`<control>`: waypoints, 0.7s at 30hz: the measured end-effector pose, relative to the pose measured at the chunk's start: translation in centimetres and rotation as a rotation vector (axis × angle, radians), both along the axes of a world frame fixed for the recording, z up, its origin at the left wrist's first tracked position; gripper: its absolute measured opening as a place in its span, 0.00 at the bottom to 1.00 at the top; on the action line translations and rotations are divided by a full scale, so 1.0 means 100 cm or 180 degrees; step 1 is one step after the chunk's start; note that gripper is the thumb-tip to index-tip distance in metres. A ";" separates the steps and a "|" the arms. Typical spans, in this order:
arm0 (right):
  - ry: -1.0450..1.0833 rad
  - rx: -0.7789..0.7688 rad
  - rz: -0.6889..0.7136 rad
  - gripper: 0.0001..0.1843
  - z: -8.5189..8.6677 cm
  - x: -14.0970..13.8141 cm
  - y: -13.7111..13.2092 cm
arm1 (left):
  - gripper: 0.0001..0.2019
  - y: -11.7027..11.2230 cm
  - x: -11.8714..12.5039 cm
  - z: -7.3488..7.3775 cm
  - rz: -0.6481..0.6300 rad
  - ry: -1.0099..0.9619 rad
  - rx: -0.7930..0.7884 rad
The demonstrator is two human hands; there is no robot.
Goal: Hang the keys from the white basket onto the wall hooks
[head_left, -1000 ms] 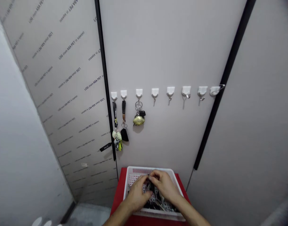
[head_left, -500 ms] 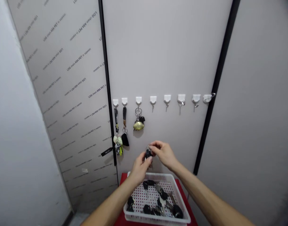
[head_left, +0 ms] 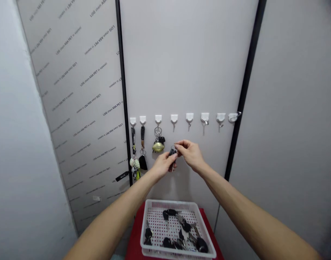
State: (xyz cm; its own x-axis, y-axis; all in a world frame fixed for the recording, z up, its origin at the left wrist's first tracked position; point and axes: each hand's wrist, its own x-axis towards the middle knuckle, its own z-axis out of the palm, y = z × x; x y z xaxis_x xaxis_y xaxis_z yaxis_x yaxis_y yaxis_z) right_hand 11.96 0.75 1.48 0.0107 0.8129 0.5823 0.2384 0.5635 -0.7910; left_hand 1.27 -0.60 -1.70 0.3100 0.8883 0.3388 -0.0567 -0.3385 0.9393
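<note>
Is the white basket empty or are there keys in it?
Not empty. The white basket has several black-headed keys lying on its holed bottom. Another key is pinched between the left hand and right hand.

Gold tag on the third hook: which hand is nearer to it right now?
Left. The left hand sits just below and right of the gold tag; the right hand is farther right, past the key both hands pinch.
</note>
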 end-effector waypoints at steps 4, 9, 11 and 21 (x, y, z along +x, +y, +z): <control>-0.0169 0.0177 -0.0236 0.08 0.004 -0.002 0.018 | 0.08 0.008 0.001 0.010 0.0198 0.0145 -0.0019; -0.0424 0.0201 -0.0428 0.09 0.004 -0.004 0.036 | 0.06 0.015 0.002 0.014 0.0368 0.0367 -0.0099; -0.0491 0.0286 -0.0486 0.09 0.005 -0.003 0.037 | 0.05 0.017 0.002 0.015 0.0375 0.0397 -0.0066; -0.0400 0.0636 -0.0761 0.10 0.015 0.003 0.043 | 0.12 0.025 0.008 0.024 0.0334 -0.0048 -0.0185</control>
State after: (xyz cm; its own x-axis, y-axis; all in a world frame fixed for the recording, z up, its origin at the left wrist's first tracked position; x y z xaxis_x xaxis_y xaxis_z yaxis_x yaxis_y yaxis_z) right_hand 12.26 5.09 3.03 0.1053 0.6656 0.7388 0.4712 0.6209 -0.6265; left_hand 2.05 1.89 0.68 0.2093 0.9340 0.2896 -0.0381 -0.2881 0.9568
